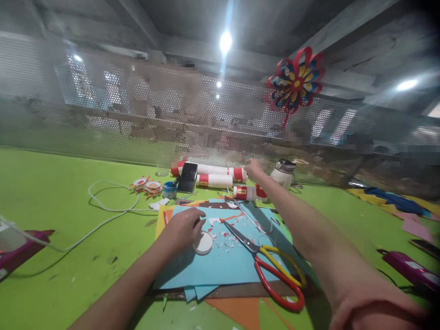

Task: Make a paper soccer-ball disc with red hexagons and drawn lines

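My left hand (187, 225) hovers or rests over the light blue paper (209, 270), its fingers loosely bent with a gap between thumb and forefinger. Just below it lies a white round paper piece (203, 243). My right hand (255, 168) reaches far forward to the end of a long stack of red and white paper cups (239, 174); its fingers are small and blurred, so a grip cannot be made out. Large scissors (252, 247) with one yellow and one red handle lie partly open on the paper, among small red and white scraps (228, 238).
Shorter cup stacks (215, 180), a phone (187, 178), a blue paint jar (169, 189) and small round crafts (147, 185) stand ahead. A white cable (99, 224) loops left. Purple glue guns (409, 270) lie at both sides. A bottle (283, 173) stands behind my right arm.
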The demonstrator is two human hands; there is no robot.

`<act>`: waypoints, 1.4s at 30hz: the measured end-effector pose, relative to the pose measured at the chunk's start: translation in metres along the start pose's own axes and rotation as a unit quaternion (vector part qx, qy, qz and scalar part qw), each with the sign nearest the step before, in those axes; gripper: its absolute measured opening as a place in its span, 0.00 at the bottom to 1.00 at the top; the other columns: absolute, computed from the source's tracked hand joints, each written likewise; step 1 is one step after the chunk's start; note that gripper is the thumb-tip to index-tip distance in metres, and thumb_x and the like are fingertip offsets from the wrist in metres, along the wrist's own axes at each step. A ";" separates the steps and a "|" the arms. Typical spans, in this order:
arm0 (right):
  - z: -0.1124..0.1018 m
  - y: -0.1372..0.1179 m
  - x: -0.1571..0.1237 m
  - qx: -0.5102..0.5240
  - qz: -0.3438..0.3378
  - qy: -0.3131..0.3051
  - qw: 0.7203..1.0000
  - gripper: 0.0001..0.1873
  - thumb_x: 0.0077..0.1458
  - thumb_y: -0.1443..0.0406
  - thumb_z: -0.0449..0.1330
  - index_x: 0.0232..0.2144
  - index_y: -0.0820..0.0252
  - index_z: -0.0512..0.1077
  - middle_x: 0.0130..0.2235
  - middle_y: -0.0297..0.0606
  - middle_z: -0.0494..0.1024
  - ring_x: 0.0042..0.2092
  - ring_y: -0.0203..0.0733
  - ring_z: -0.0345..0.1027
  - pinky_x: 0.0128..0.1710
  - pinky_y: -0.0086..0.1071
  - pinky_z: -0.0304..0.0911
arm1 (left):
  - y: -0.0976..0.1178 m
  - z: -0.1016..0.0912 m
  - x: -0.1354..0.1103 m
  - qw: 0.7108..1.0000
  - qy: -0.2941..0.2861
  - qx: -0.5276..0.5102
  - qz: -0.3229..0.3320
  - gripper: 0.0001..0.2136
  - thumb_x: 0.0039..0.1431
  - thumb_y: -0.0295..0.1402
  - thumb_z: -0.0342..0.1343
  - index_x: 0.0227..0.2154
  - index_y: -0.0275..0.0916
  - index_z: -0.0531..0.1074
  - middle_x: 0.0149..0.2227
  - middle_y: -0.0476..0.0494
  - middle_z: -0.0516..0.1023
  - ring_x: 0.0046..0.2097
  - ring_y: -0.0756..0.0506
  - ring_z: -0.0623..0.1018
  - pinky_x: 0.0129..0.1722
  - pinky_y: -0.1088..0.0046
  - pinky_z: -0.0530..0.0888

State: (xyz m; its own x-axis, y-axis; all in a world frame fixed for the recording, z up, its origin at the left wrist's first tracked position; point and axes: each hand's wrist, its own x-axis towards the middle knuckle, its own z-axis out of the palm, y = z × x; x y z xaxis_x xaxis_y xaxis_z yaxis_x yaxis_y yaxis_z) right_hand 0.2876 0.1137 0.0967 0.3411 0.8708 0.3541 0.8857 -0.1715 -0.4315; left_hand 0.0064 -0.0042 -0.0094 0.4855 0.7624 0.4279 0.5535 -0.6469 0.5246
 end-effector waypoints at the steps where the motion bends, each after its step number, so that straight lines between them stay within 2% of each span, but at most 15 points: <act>1: -0.009 0.000 -0.004 0.031 -0.010 0.007 0.999 0.17 0.61 0.62 0.58 0.52 0.61 0.68 0.52 0.43 0.72 0.47 0.45 0.71 0.44 0.44 0.69 | 0.000 -0.001 0.000 1.000 0.018 -0.018 0.001 0.12 0.59 0.31 0.49 0.38 0.33 0.76 0.40 0.32 0.79 0.42 0.37 0.77 0.43 0.60 0.69; 4: -0.035 0.001 -0.036 0.106 -0.064 -0.004 0.992 0.17 0.61 0.62 0.58 0.52 0.61 0.68 0.52 0.43 0.72 0.47 0.45 0.71 0.44 0.44 0.69 | 0.005 -0.004 0.000 0.994 0.074 -0.084 -0.003 0.12 0.60 0.33 0.49 0.38 0.35 0.76 0.38 0.35 0.78 0.41 0.40 0.76 0.42 0.62 0.70; 7: -0.052 0.006 -0.090 0.189 -0.138 -0.046 0.971 0.17 0.61 0.62 0.58 0.51 0.62 0.68 0.50 0.42 0.73 0.45 0.44 0.72 0.42 0.42 0.70 | 0.020 -0.007 0.000 0.980 0.103 -0.169 -0.022 0.12 0.60 0.37 0.51 0.38 0.37 0.75 0.40 0.37 0.78 0.41 0.41 0.75 0.39 0.66 0.71; 9: -0.056 0.008 -0.129 0.243 -0.181 -0.074 0.950 0.16 0.62 0.62 0.58 0.51 0.62 0.68 0.47 0.41 0.74 0.42 0.42 0.73 0.39 0.40 0.71 | 0.035 -0.008 -0.002 0.968 0.083 -0.233 -0.032 0.14 0.60 0.39 0.51 0.40 0.37 0.75 0.44 0.38 0.79 0.43 0.42 0.76 0.39 0.68 0.72; 11: -0.055 0.011 -0.160 0.287 -0.217 -0.088 0.929 0.16 0.61 0.63 0.58 0.50 0.62 0.68 0.42 0.39 0.76 0.38 0.39 0.73 0.37 0.37 0.71 | 0.052 -0.009 -0.004 0.956 0.036 -0.289 -0.031 0.15 0.60 0.41 0.52 0.41 0.36 0.76 0.42 0.39 0.80 0.42 0.42 0.77 0.38 0.69 0.72; 14: -0.050 0.012 -0.188 0.332 -0.255 -0.077 0.905 0.15 0.60 0.66 0.57 0.49 0.63 0.69 0.33 0.36 0.77 0.33 0.37 0.72 0.32 0.33 0.69 | 0.074 -0.010 -0.007 0.939 -0.009 -0.343 -0.030 0.16 0.59 0.41 0.53 0.43 0.36 0.76 0.41 0.40 0.81 0.41 0.44 0.77 0.38 0.70 0.72; 18: -0.049 0.013 -0.203 0.338 -0.309 -0.033 0.888 0.15 0.57 0.68 0.57 0.47 0.60 0.72 0.32 0.36 0.77 0.34 0.38 0.71 0.34 0.33 0.67 | 0.091 -0.011 -0.005 0.929 -0.046 -0.367 -0.026 0.14 0.56 0.40 0.57 0.39 0.36 0.79 0.36 0.40 0.81 0.36 0.44 0.77 0.36 0.69 0.72; 22: -0.057 0.017 -0.212 0.319 -0.355 0.030 0.878 0.13 0.57 0.68 0.58 0.44 0.57 0.75 0.36 0.36 0.78 0.37 0.38 0.71 0.40 0.34 0.66 | 0.090 -0.003 -0.001 0.927 -0.002 -0.376 -0.010 0.13 0.50 0.37 0.62 0.37 0.37 0.79 0.42 0.38 0.80 0.44 0.42 0.76 0.47 0.63 0.70; 26: -0.055 0.026 -0.212 0.312 -0.357 0.073 0.877 0.10 0.56 0.69 0.59 0.40 0.57 0.76 0.36 0.36 0.79 0.37 0.39 0.72 0.39 0.33 0.67 | 0.080 0.002 -0.005 0.912 0.008 -0.411 -0.007 0.09 0.47 0.33 0.62 0.32 0.38 0.80 0.43 0.39 0.78 0.47 0.39 0.75 0.51 0.60 0.68; 30: -0.046 0.035 -0.207 0.313 -0.337 0.089 0.883 0.08 0.56 0.68 0.59 0.39 0.57 0.76 0.36 0.36 0.79 0.37 0.39 0.72 0.40 0.34 0.67 | 0.073 0.000 -0.006 0.886 0.022 -0.463 -0.032 0.08 0.46 0.28 0.60 0.31 0.40 0.81 0.50 0.40 0.76 0.55 0.38 0.70 0.56 0.60 0.63; 32: -0.044 0.038 -0.207 0.311 -0.338 0.082 0.884 0.08 0.56 0.68 0.60 0.39 0.57 0.76 0.36 0.36 0.79 0.37 0.40 0.72 0.40 0.35 0.67 | 0.073 0.000 -0.005 0.866 0.016 -0.497 -0.051 0.08 0.46 0.28 0.60 0.30 0.39 0.81 0.46 0.39 0.78 0.54 0.38 0.71 0.55 0.60 0.65; 36: -0.044 0.038 -0.213 0.309 -0.349 0.069 0.882 0.10 0.56 0.70 0.60 0.40 0.55 0.75 0.36 0.36 0.78 0.38 0.40 0.71 0.42 0.36 0.67 | 0.077 0.003 -0.004 0.807 -0.025 -0.582 -0.094 0.09 0.53 0.32 0.55 0.30 0.34 0.80 0.38 0.36 0.80 0.43 0.41 0.77 0.46 0.64 0.72; 39: -0.045 0.036 -0.219 0.311 -0.359 0.063 0.878 0.11 0.56 0.71 0.60 0.41 0.53 0.75 0.36 0.34 0.78 0.39 0.40 0.71 0.47 0.39 0.65 | 0.081 0.006 -0.005 0.758 -0.032 -0.638 -0.129 0.11 0.56 0.35 0.53 0.32 0.35 0.78 0.35 0.38 0.81 0.38 0.44 0.78 0.41 0.67 0.74; 42: -0.045 0.033 -0.224 0.309 -0.373 0.049 0.873 0.13 0.57 0.72 0.59 0.42 0.52 0.74 0.35 0.33 0.78 0.39 0.40 0.70 0.45 0.38 0.67 | 0.082 0.009 -0.006 0.721 -0.031 -0.674 -0.160 0.10 0.59 0.37 0.54 0.35 0.37 0.77 0.34 0.40 0.81 0.35 0.46 0.78 0.39 0.67 0.75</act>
State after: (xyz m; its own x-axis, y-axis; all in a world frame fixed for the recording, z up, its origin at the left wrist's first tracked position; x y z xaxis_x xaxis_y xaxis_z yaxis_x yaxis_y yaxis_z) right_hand 0.2541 -0.1078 0.0401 -0.2064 0.5852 0.7842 0.5432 0.7351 -0.4056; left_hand 0.0548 -0.0626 0.0248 0.5313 0.8393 0.1153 -0.4965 0.1982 0.8451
